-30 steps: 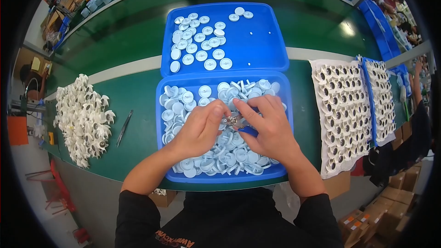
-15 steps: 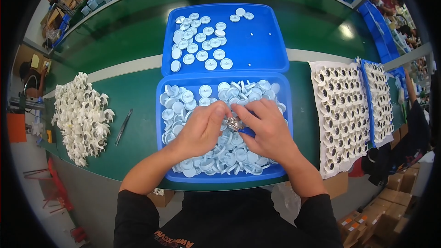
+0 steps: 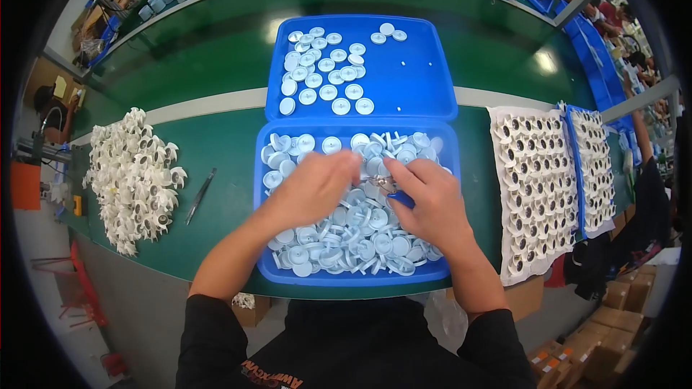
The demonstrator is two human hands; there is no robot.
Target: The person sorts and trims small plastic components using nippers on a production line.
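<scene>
My right hand [image 3: 431, 200] is closed round small nippers [image 3: 402, 198] with blue handles and a metal head, the jaws pointing left. Facing it, my left hand [image 3: 316, 186] has its fingers drawn together and slightly blurred; what they hold, if anything, I cannot make out. Both hands hover over a blue tray [image 3: 262, 205] heaped with light blue round plastic caps [image 3: 360, 245], many showing a short stem. Behind it, a second blue tray [image 3: 411, 90] bears spaced-out caps [image 3: 328, 92], mostly on its left side, and a few tiny pale bits.
Tweezers [image 3: 200, 196] lie on the green table [image 3: 223, 144] left of the trays. Farther left is a heap of white finned parts [image 3: 133, 180]. On the right, similar parts stand in rows on a white sheet [image 3: 515, 266]. Other people work beyond the far edge.
My left hand has drawn slightly left, away from the nippers' head, and its fingers now blur. The nippers show more of their blue handle. The whole view has shifted a little.
</scene>
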